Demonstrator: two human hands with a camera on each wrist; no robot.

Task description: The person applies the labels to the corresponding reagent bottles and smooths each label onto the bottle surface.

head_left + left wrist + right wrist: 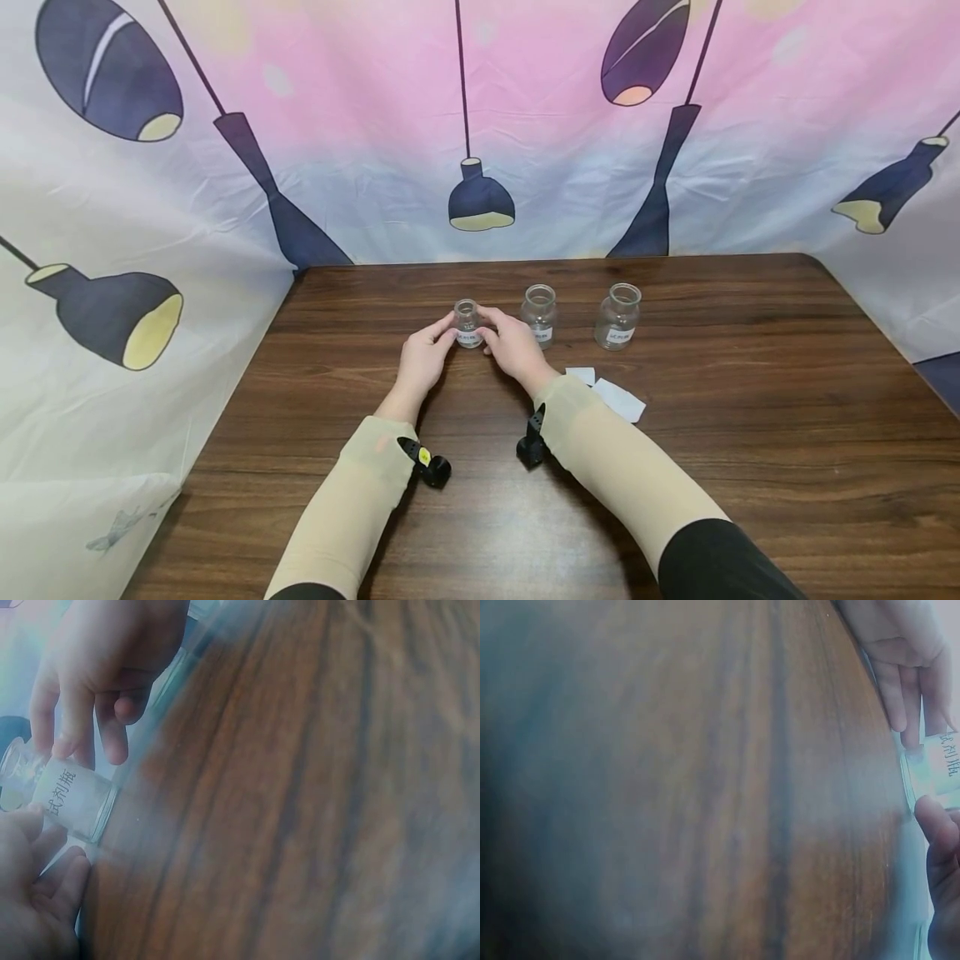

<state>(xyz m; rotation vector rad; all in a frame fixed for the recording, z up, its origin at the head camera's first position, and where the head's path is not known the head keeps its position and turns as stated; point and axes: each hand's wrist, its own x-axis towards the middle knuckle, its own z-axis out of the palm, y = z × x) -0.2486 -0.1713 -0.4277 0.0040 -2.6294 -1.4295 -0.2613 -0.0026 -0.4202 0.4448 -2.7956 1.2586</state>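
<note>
A small clear glass reagent bottle [467, 325] with a white printed label stands upright on the table, between both hands. My left hand [423, 360] holds it from the left, thumb at the label's edge and forefinger near the shoulder. From the right, my right hand [516, 343] grips it too, thumb at the front. In the left wrist view the label [67, 791] faces the camera, and the thumbs touch near its two ends. The right wrist view catches only part of the bottle [934, 769] at its edge.
Two larger labelled glass bottles stand to the right: one [539, 310] partly behind my right hand, another [618, 317] farther right. White paper pieces [618, 400] lie by my right forearm. A patterned cloth [405, 125] hangs behind the wooden table [750, 417].
</note>
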